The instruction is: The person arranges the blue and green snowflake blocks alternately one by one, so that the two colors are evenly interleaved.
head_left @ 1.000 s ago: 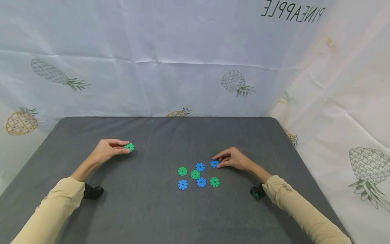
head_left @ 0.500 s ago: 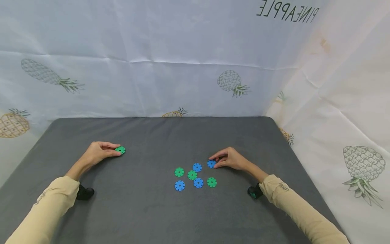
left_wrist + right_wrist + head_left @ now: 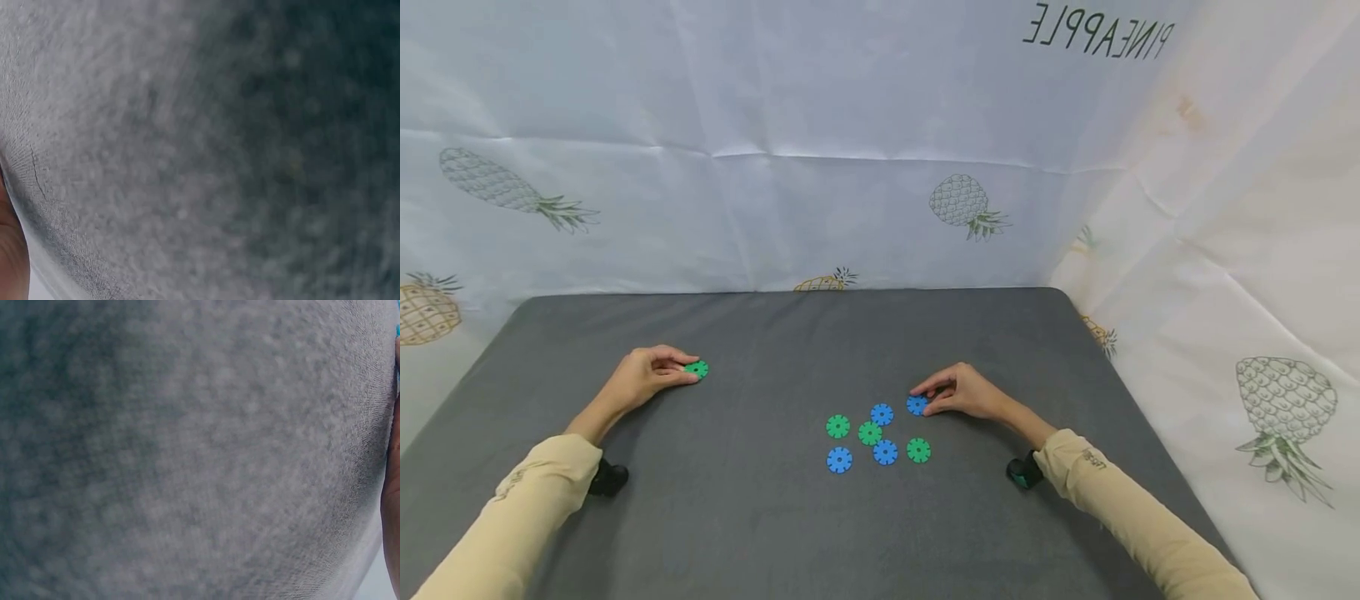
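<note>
At the left of the table, my left hand pinches a green notched disc between thumb and fingers, low at the cloth. My right hand has its thumb and fingers at the edges of a blue notched disc, which lies at the upper right of a group. Near it are blue discs and green discs; several more lie close by. Both wrist views show mostly grey cloth, with only a sliver of the left hand and right hand.
A grey cloth covers the table. White curtains with pineapple prints hang behind the far edge and along the right side.
My left hand has shifted a little left and down with the green disc, then stays nearly still. The right hand keeps its place at the blue disc. The head view has drifted slightly.
</note>
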Demonstrator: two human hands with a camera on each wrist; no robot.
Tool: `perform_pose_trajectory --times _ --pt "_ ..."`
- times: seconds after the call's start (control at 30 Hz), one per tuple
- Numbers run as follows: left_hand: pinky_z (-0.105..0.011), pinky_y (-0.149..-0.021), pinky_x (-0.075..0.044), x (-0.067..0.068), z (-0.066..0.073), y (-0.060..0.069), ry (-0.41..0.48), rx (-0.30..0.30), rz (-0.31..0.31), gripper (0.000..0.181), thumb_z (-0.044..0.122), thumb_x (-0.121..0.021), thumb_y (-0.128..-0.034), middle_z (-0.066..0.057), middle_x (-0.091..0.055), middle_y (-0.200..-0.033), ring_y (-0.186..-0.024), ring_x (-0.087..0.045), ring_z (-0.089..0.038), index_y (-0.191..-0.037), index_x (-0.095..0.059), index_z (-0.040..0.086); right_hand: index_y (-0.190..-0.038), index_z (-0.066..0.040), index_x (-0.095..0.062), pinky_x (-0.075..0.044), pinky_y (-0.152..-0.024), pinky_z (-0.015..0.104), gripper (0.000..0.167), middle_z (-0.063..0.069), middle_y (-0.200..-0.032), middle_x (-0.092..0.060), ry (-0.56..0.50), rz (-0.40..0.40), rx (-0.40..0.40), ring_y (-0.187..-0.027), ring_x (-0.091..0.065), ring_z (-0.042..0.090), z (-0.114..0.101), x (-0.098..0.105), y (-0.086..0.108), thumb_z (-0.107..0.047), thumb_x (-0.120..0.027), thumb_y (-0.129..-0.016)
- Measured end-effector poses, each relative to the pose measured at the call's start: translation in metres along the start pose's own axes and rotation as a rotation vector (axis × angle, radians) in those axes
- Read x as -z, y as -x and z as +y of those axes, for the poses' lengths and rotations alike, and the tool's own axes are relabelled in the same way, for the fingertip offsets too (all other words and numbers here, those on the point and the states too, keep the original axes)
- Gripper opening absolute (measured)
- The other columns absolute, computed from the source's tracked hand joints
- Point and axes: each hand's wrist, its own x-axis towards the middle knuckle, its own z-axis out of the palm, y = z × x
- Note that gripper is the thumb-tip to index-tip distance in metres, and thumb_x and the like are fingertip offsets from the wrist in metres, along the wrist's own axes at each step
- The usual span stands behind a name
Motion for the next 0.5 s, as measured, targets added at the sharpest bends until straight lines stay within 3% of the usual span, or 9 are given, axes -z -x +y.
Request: perform_pose_trajectory --times 0.23,0.5 --pt "-0.016 -0.061 -0.051 -0.0040 0.0073 -0.0020 -0.095 -0.037 0.013 0.024 0.003 -0.076 -0.0801 -0.026 -0.065 -0.107 -0.075 -0.061 0.002 -0.101 -0.071 -0.007 -0.111 0.001 -0.071 -0.056 -0.079 0.029 0.032 0.014 -0.110 -0.069 0.011 0.005 0.007 -0.096 -0.065 0.022 0.0038 0.0005 0.0027 -0.005 -0.076 -0.080" --pt "-0.014 -0.065 -0.051 0.0009 0.0084 0.0033 -0.117 0.024 -0.006 0.030 0.009 -0.076 -0.0827 -0.025 -0.061 -0.108 -0.080 -0.057 0.010 -0.106 -0.070 -0.008 -0.110 -0.002 -0.072 -0.056 -0.077 0.028 0.031 0.011 -0.109 -0.070 0.040 0.001 0.013 -0.092 -0.065 0.018 0.0014 -0.0009 -0.0016 -0.008 -0.076 -0.080"
